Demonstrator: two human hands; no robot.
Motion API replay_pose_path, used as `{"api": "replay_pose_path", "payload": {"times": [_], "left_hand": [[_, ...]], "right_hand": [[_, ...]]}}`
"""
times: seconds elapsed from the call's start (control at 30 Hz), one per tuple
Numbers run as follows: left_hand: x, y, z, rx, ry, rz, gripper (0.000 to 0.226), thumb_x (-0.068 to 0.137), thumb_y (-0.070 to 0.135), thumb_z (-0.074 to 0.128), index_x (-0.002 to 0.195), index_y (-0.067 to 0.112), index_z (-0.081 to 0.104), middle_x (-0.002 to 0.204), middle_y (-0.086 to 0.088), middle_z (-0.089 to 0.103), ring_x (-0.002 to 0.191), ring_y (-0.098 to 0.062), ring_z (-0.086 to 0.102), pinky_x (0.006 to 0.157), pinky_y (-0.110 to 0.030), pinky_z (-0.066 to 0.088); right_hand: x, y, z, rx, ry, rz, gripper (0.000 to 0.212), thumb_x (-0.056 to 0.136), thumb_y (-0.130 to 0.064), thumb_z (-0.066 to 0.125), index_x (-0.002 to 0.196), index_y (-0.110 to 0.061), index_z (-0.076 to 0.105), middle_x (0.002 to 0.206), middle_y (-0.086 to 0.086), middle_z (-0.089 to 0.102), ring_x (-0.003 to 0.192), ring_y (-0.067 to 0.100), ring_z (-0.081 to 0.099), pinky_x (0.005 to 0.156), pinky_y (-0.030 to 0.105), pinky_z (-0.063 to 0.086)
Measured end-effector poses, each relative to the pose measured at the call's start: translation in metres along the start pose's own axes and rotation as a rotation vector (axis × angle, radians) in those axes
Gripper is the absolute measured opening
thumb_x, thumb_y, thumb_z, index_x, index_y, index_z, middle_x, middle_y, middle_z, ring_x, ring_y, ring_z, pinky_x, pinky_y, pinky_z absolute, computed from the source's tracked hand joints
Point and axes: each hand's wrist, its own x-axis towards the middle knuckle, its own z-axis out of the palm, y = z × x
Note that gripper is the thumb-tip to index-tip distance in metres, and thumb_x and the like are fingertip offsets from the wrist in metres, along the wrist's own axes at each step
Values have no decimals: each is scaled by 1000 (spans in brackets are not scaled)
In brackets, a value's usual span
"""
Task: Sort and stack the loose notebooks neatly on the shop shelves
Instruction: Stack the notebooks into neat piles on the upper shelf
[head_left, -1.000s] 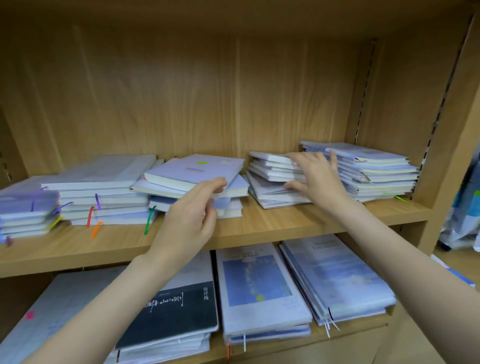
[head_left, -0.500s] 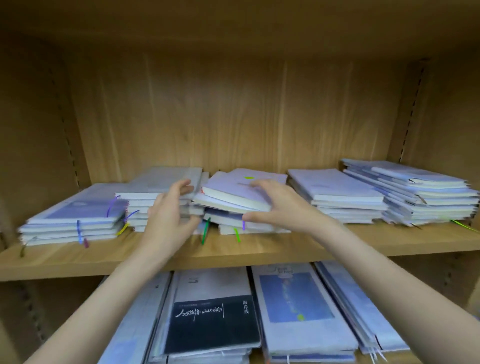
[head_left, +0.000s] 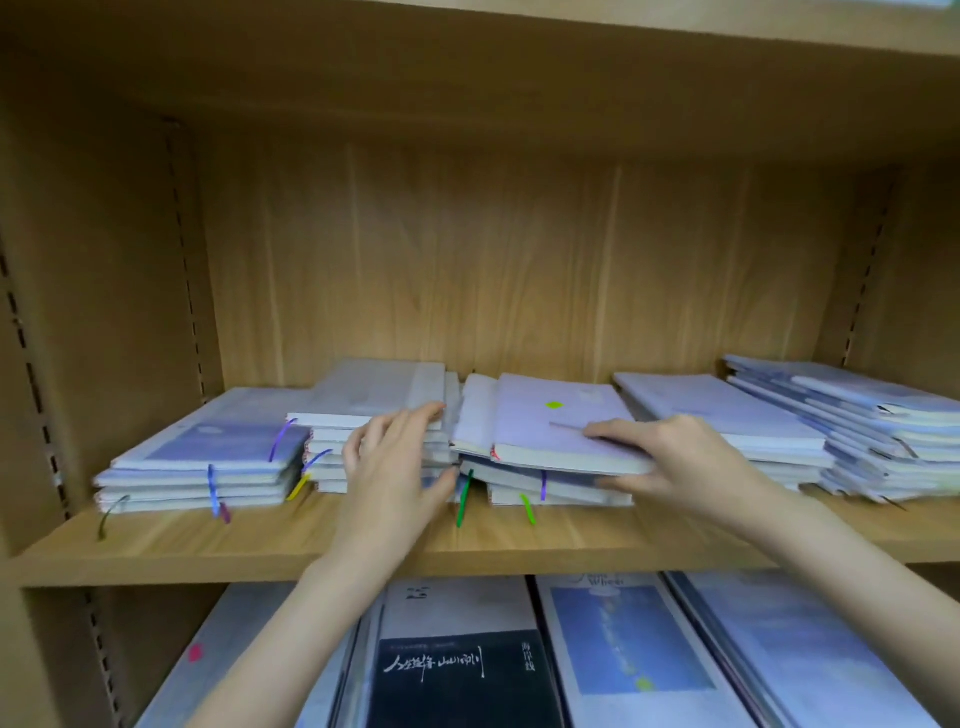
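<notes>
Both hands have closed on the crooked middle notebook stack (head_left: 545, 457): right hand (head_left: 691, 462) grips its top notebooks, left hand (head_left: 389, 462) rests open-fingered alongside. Squaring underway; next, push edges flush.

Rightmost stack (head_left: 883, 415) edge-cropped, perhaps blurred.

- The right hand (head_left: 685, 462) left the stack on the right (head_left: 727, 415) and now grips the middle stack (head_left: 550, 441).
- The left hand (head_left: 387, 462) moved to the stack beside it (head_left: 374, 405).
</notes>
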Motion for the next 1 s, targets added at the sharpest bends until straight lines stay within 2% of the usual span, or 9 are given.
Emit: {"api": "replay_pose_path", "payload": {"times": [0.1,0.27,0.43,0.53,0.67,0.73,0.8,0.87,1.0], "left_hand": [[-1,4,6,46,49,45,41,67,40,56,101,20,66,99,2,64,97,-15,40,86,-31,23],[-5,24,5,4,83,-15,25,69,26,62,91,16,71,90,3,67,88,-26,60,89,-31,25],[-13,24,0,-14,-62,77,37,76,41,51,102,23,69,105,9,66,102,-10,44,98,-31,20],[-9,-3,-24,-90,59,-32,44,80,38,50,117,18,62,121,2,58,112,-13,40,97,-30,23],[-5,-40,-56,-151,193,-279,56,84,6,61,136,9,41,140,-8,40,130,-21,33,106,-29,24],[-4,-57,-60,-330,137,-470,65,84,3,63,140,5,32,142,-12,39,132,-24,37,106,-30,27],[-2,-69,-62,-534,59,-549,67,81,5,67,139,7,34,137,-12,47,129,-25,44,106,-33,32],[-5,-80,-59,-573,41,-529,66,70,27,68,130,16,44,128,-6,56,124,-24,50,106,-39,36],[-11,-83,-54,-572,23,-493,71,63,37,60,131,18,48,120,6,60,119,-17,54,104,-42,41]], "right_hand": [[-7,3,2,-41,-1,-14,49,91,-37,55,138,-31,41,128,-7,60,112,19,56,86,28,37],[-14,8,2,23,23,-30,46,92,-23,57,136,-26,45,127,-6,60,110,19,58,77,24,36],[3,18,-21,179,293,-74,20,87,-10,64,105,-16,67,78,-2,67,71,19,64,60,23,39],[31,-3,-25,183,524,-91,22,83,-12,60,104,-8,67,91,6,71,80,26,68,68,27,43],[83,-62,-18,213,698,-145,37,80,-15,46,110,-10,66,105,5,70,92,23,66,74,28,49],[106,-95,-3,162,643,-154,40,78,-13,47,113,-13,66,107,6,70,92,29,67,70,36,55],[122,-121,17,85,362,-117,38,88,-20,51,126,-23,58,121,5,63,106,30,62,79,40,52],[127,-131,38,3,55,-72,40,96,-37,46,136,-32,45,133,2,55,119,30,53,89,37,43],[124,-121,45,68,16,-57,43,96,-43,44,137,-30,44,132,5,56,120,30,51,90,35,40]]}}
